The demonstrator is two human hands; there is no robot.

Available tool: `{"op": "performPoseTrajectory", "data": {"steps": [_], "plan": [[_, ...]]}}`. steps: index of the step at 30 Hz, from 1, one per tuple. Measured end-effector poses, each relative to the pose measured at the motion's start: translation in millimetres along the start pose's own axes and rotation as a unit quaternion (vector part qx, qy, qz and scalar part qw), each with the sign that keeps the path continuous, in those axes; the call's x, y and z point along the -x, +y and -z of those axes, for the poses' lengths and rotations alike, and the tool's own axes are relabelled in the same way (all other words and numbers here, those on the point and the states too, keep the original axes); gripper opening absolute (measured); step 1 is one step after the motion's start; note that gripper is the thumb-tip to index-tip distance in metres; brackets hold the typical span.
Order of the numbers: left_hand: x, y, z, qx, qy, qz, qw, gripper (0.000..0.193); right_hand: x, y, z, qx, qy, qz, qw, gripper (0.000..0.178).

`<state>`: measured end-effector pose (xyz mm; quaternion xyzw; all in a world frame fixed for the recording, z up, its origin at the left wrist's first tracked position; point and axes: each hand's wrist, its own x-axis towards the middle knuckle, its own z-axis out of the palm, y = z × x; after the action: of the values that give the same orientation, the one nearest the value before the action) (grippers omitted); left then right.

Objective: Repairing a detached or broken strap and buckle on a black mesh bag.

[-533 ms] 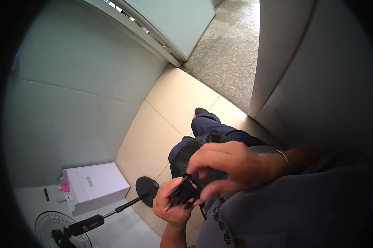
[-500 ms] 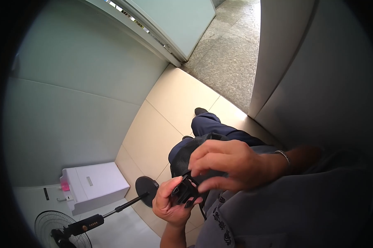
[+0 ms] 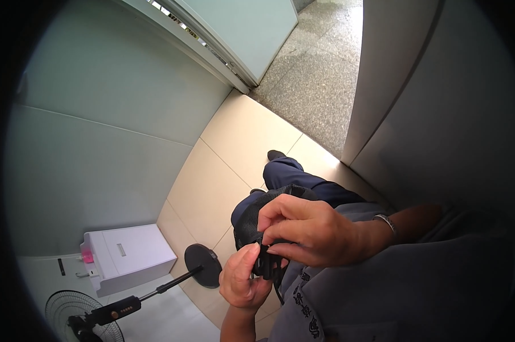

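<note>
A small black object (image 3: 265,264), boxy and dark, is gripped in my left hand (image 3: 240,285), the thumb along one side and the fingers partly hidden behind it. From the right, my right hand (image 3: 311,231) reaches over, its bent fingers and thumb pinched at the object's upper edge. What exactly the fingertips pinch is too small to make out. Beneath the hands lies a black mesh bag (image 3: 248,225) over my lap, and a thin dark cord or strap (image 3: 278,288) hangs below the object.
A black standing fan (image 3: 117,310) with a round base (image 3: 203,265) stands at the lower left. Beside it is a white cabinet (image 3: 132,253) with a pink item (image 3: 87,255). Pale panel walls enclose beige floor tiles (image 3: 229,137); a doorway opens onto grey stone floor (image 3: 314,85).
My right thumb and fingers have come together onto the top of the black object, from being spread around it. The object has turned, showing a narrower side.
</note>
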<state>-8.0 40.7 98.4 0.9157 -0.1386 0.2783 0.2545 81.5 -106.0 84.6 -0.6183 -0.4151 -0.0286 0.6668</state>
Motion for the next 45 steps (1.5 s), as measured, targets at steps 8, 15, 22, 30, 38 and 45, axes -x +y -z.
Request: {"op": "performPoseTrajectory", "data": {"steps": [8, 15, 22, 30, 38, 45], "plan": [[7, -5, 1, -0.040, 0.008, -0.028, 0.999, 0.045, -1, 4, -2, -0.011, -0.071, 0.005, 0.997, 0.013], [6, -5, 3, 0.020, -0.003, 0.039, 0.999, 0.051, -3, 1, 5, -0.020, -0.067, -0.017, 0.997, 0.018], [5, -5, 2, -0.024, 0.006, -0.007, 1.000, 0.050, -3, -2, 1, 0.019, -0.055, 0.034, 0.998, 0.018], [5, -7, 2, -0.038, -0.012, -0.057, 0.998, 0.049, -6, 3, 1, 0.014, -0.094, 0.028, 0.995, 0.013], [0, -7, 2, 0.057, -0.028, 0.019, 0.998, 0.050, -12, 13, 11, -0.052, -0.145, -0.012, 0.988, 0.013], [-16, -5, -1, -0.007, -0.053, 0.011, 0.999, 0.046, -5, 3, 1, 0.190, -0.088, 0.049, 0.977, 0.014]]}}
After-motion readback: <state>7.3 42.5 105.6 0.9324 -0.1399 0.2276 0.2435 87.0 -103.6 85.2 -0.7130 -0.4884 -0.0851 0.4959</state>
